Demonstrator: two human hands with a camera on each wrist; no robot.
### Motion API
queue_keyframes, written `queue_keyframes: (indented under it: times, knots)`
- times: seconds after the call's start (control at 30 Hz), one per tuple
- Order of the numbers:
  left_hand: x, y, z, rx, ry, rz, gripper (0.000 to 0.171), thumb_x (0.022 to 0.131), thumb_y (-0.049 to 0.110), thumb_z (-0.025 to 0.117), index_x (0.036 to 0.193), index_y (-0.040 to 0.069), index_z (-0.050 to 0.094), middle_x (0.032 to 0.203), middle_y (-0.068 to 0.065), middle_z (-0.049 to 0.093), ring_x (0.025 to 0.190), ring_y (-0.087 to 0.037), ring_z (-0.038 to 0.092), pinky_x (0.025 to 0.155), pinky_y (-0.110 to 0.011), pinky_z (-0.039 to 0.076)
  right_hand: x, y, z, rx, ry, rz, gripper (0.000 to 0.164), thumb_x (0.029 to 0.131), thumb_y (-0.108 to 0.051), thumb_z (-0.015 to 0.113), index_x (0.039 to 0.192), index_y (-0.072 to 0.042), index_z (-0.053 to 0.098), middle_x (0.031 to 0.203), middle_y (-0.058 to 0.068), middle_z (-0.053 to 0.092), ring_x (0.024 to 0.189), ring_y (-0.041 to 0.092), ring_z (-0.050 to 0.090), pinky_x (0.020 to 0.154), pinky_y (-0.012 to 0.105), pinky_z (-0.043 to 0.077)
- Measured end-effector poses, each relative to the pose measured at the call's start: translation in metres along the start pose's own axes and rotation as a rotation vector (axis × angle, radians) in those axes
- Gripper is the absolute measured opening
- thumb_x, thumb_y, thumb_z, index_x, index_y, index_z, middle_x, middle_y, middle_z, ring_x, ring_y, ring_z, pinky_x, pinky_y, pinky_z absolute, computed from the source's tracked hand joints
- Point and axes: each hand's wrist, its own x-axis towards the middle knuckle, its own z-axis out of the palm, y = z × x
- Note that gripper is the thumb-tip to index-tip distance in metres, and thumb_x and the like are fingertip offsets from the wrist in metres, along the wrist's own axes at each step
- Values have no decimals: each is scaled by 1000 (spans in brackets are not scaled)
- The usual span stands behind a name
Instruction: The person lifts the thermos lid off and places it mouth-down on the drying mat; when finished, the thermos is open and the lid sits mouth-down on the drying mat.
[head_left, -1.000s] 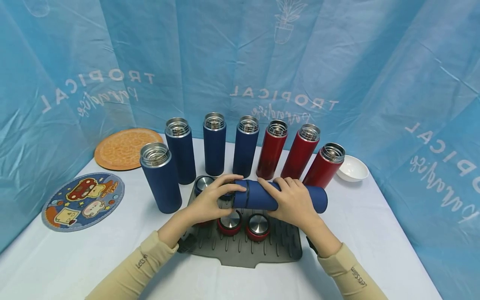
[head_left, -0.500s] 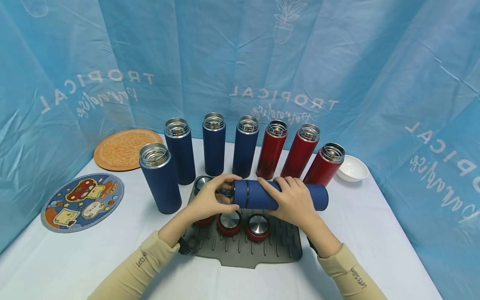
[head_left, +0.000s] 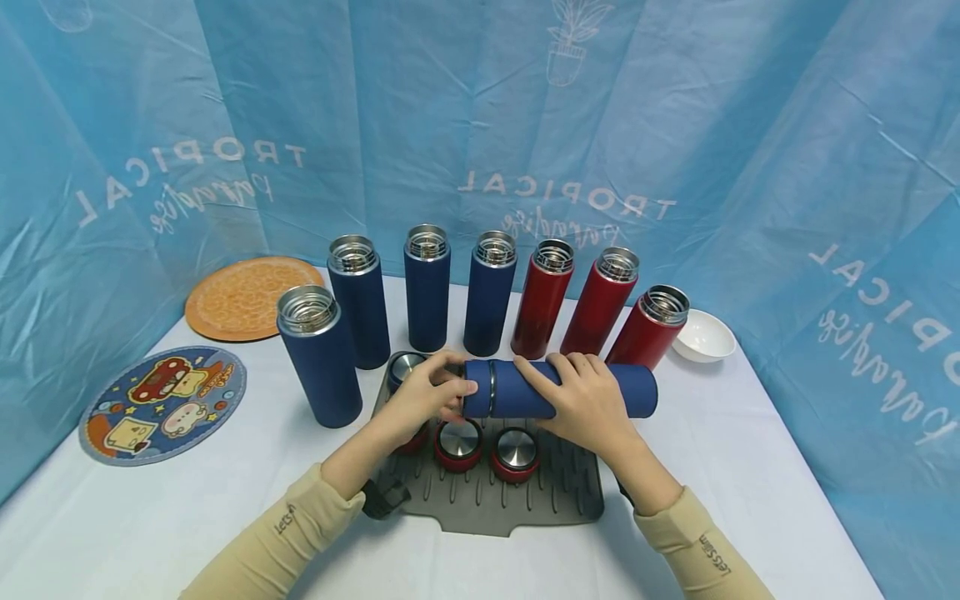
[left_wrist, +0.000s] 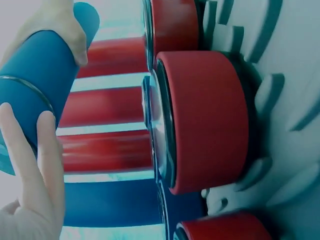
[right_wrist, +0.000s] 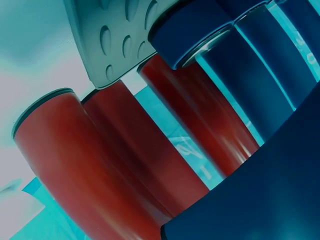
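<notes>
A blue thermos bottle (head_left: 607, 390) lies sideways above the grey ridged mat (head_left: 480, 508), its lid (head_left: 477, 390) fitted on the left end with a thin silver ring at the seam. My right hand (head_left: 581, 400) grips the bottle's body from above. At the other end, my left hand (head_left: 423, 396) holds the lid between thumb and fingers. Two left fingers (left_wrist: 47, 150) lie along the lid in the left wrist view. Red lids (head_left: 516, 450) with steel tops rest on the mat below, and a blue lid (head_left: 405, 365) stands at its back left. The right wrist view shows the bottle's dark blue side (right_wrist: 260, 190).
Behind the mat, lidless blue bottles (head_left: 427, 292) and red bottles (head_left: 542, 304) stand upright in an arc. A white bowl (head_left: 705, 336) sits at the right. On the left lie an orange round placemat (head_left: 251, 296) and a cartoon placemat (head_left: 161, 404).
The left hand has shifted its hold on the lid, moving from over its top, back off the end, then onto it with the thumb in front. The right hand and bottle stay nearly still.
</notes>
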Motion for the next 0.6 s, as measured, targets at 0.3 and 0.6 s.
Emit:
queue_keyframes:
  times: [0.3,0.6]
  knots:
    - [3,3,5,11,78,-141,39,87,31,54,108,-2,53,78,-15,63,56,-19,64,61,-37,56,-2,1,1,-16,11,-20,93,45,-53,86,128,-25,54,97,15,64,83,33,60,76,45,50]
    - [-1,2,-1,62,-121,-32,76,90,54,45,141,1,26,104,-24,58,81,-29,66,73,-41,54,-2,1,-1,5,4,-10,93,46,-52,86,129,-25,53,97,15,63,83,32,60,76,44,50]
